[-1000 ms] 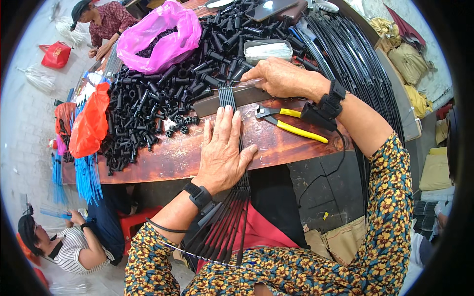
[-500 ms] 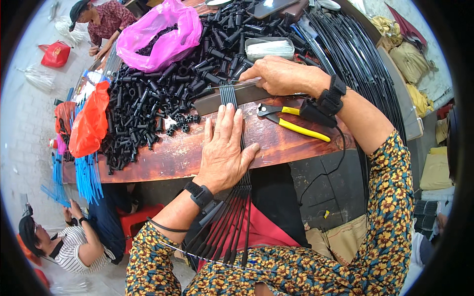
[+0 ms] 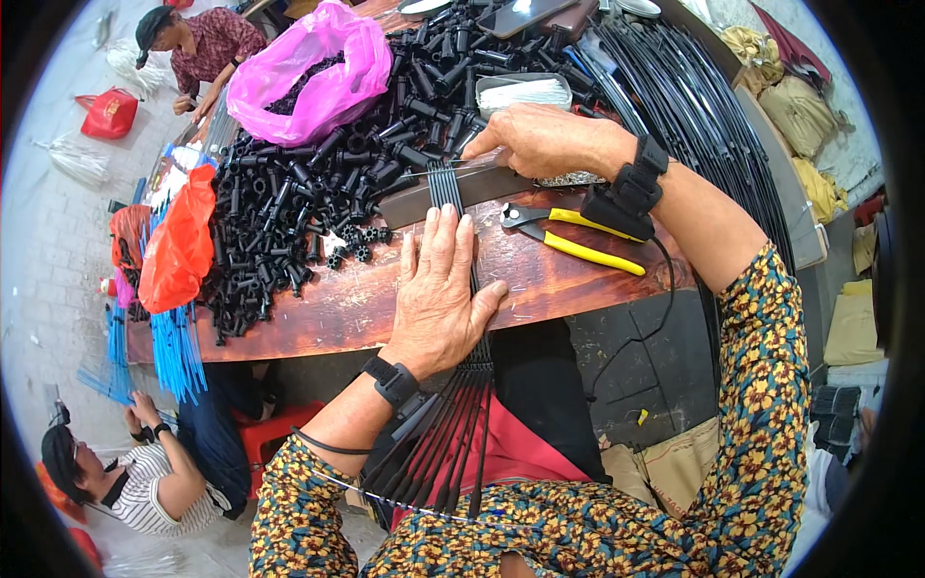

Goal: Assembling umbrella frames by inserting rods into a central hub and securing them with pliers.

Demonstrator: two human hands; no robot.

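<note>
My left hand lies flat with fingers stretched out, pressing a row of thin black rods against the wooden table. The rods run back under the palm to my lap, where their thicker black ends fan out along a thin strand. Under the rods' far ends lies a dark straight bar. At the bar's right part my right hand is closed in a pinch, with a thin, pale strand stretching from it across the rods. What exactly the fingertips hold is too fine to make out. Yellow-handled cutting pliers rest below it.
Black plastic tubes heap up at the left and back, beside a pink bag. A tub of white sticks stands behind my right hand. Long black rods lie at the right. Blue strips hang below a red bag; two people work at the left.
My right hand and forearm have shifted very slightly up. My left hand stays pressed on the rods. The view has moved a little.
</note>
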